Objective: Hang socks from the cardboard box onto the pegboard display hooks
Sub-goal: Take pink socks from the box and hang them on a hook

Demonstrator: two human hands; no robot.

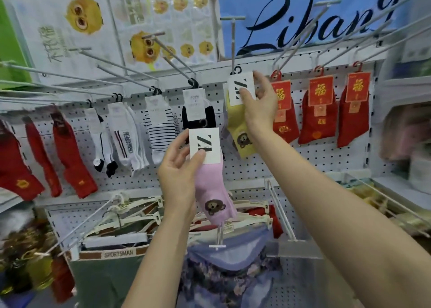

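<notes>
My right hand [260, 108] pinches the white card of a yellow bear sock [235, 130], whose black hanger sits on a long metal hook [232, 44] of the white pegboard [256, 167]. Lower and to the left, my left hand [179, 174] holds a pink bear sock [214, 195] by its white card, in front of the board and off any hook. The cardboard box is out of view.
Red socks [318, 114] hang to the right and far left; white, striped and black socks [161, 130] hang left of centre. Many bare hooks jut toward me at head height. Below hang garments on clip hangers [140, 216] and a lower rail.
</notes>
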